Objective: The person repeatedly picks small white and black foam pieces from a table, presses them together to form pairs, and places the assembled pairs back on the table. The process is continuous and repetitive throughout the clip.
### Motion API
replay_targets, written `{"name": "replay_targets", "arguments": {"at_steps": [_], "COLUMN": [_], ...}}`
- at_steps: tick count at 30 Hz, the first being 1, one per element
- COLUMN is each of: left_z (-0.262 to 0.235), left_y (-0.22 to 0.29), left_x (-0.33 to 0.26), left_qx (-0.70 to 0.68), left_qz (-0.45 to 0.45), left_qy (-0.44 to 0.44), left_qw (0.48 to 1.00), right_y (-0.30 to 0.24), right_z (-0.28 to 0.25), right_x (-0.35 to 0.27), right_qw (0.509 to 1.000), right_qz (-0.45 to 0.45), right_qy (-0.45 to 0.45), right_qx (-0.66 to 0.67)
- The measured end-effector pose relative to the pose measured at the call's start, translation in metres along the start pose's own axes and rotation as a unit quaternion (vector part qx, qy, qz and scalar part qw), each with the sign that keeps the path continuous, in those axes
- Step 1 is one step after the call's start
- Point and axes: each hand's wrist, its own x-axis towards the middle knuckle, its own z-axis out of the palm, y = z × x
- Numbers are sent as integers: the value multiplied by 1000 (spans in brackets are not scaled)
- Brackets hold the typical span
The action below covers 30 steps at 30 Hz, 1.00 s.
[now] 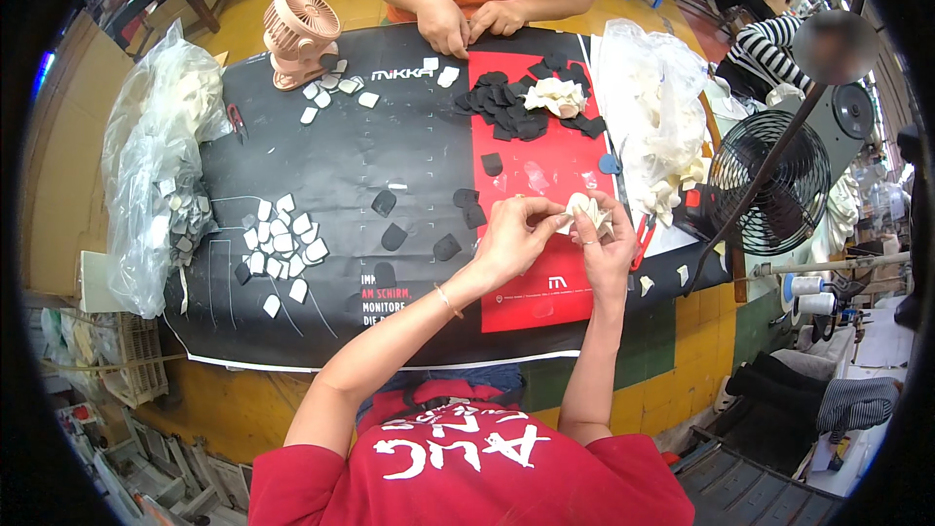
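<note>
Over the red part of the table sheet, both my hands meet at a small bunch of cream fabric pieces (585, 206). My right hand (609, 245), wearing a ring, is closed around the bunch from the right. The fingers of my left hand (516, 235) pinch at its left edge. Dark rounded fabric patches (447, 247) lie to the left of my left hand, some on the black sheet. Farther off, a heap of black patches (506, 105) has a cream fabric pile (556, 96) on top.
White patches (280, 240) lie scattered at left, beside a clear plastic bag (161, 166). A pink fan (300, 37) stands at the far left. Red-handled scissors (643, 242) lie right of my right hand, near a black fan (769, 183). Across the table are a co-worker's hands (467, 27).
</note>
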Motion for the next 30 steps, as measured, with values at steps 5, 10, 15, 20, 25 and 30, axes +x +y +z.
{"name": "replay_targets", "arguments": {"at_steps": [5,10,15,20,25,30], "left_z": [0,-23,-42,-9,10,0], "left_y": [-4,-10,-14,-16,-5,-5], "left_x": [-12,-17,-30,-20,-16,-21], "left_qx": [-77,-100,-36,-286,-442,-230], "left_qz": [-111,-45,-60,-225,-220,-125], "left_qy": [4,159,39,-107,-73,-86], "left_qw": [991,981,997,925,867,961], "right_y": [3,-1,-7,-3,-20,-29], "right_z": [11,-1,-41,-30,-14,-7], "right_x": [-3,2,9,-1,-12,-10], "right_qw": [984,943,908,901,937,978], "right_qz": [-95,-135,90,99,128,120], "right_qy": [31,184,97,-46,-34,-14], "right_qx": [-148,-243,397,420,322,168]}}
